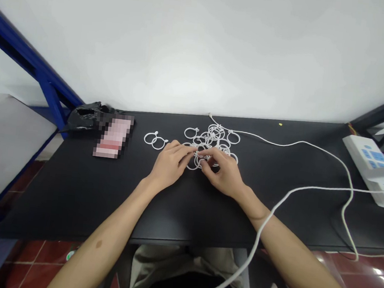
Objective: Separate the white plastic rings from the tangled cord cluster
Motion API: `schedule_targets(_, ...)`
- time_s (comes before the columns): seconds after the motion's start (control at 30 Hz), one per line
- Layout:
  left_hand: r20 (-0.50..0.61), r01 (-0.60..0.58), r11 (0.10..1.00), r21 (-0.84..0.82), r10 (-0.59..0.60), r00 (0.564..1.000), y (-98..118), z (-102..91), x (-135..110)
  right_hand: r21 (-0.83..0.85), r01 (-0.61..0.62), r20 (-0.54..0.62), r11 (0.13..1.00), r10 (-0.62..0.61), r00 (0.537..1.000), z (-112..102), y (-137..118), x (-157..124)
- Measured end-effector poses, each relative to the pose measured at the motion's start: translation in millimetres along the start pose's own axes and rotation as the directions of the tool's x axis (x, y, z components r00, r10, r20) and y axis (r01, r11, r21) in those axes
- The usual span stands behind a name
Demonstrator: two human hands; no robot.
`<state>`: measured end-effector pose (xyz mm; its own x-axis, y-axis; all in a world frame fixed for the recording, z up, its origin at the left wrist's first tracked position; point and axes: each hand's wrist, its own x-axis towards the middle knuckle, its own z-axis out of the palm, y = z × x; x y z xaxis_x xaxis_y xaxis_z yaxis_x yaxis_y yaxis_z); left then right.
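Observation:
Several white curtain rings (216,133), each with a small eyelet, lie in a loose pile on the black table (102,203). At the pile's near edge, my left hand (170,163) has its fingers closed at a white curtain ring (192,168). My right hand (225,172) meets it from the other side, thumb and forefinger bent in a pinch at the same ring. The fingertips partly hide the ring and its eyelet. Two more overlapping rings (157,149) lie apart, left of my left hand.
A blurred pink, phone-shaped object (113,137) rests beside a crumpled black plastic bag (86,116) at the left. White power strips (367,154) stand at the right. A white cable (282,144) trails along the back; another (261,230) crosses above my right forearm.

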<state>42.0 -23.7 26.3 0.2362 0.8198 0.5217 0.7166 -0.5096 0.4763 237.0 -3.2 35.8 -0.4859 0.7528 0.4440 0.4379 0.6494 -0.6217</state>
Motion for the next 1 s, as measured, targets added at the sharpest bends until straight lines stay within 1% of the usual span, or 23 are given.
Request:
schedule_targets(0.07, -0.001, 0.01, 1.0, -0.01, -0.01, 1.0, 2.0, -1.0, 0.3, -0.009, 0.001, -0.025, 1.0, -0.001, 1.0, 0.7, 0.2, -0.2)
schedule_targets(0.17, 0.059, 0.015, 1.0, -0.012, -0.014, 0.998, 4.6, -2.8, 0.6, -0.011, -0.001, -0.08, 1.0, 0.0, 0.997, 2.1, 1.2, 0.0)
schedule_targets(0.27, 0.105, 0.019, 1.0, -0.003, -0.019, 0.994, 5.5, -3.1, 0.4, -0.013, -0.009, -0.107, 1.0, 0.007, 0.994, 3.4, 2.5, 0.4)
schedule_targets(0.5, 0.088, -0.007, 1.0, -0.007, 0.008, 0.996, 2.9, -0.1, 0.1, -0.014, 0.02, -0.093, 1.0, -0.021, 0.995, 2.6, 4.2, 0.4)
schedule_targets(0.8, 0.092, -0.11, 0.994, -0.014, 0.111, 0.99, 4.0, 2.2, -0.4, 0.022, 0.034, -0.093, 0.999, -0.032, 0.995, 0.2, 5.3, 2.7)
schedule_targets(1.0, 0.078, -0.124, 0.992, -0.006, 0.124, 0.989, 4.3, 5.8, -1.0, 0.039, 0.041, -0.09, 0.998, -0.037, 0.995, -3.8, 3.1, 5.7)
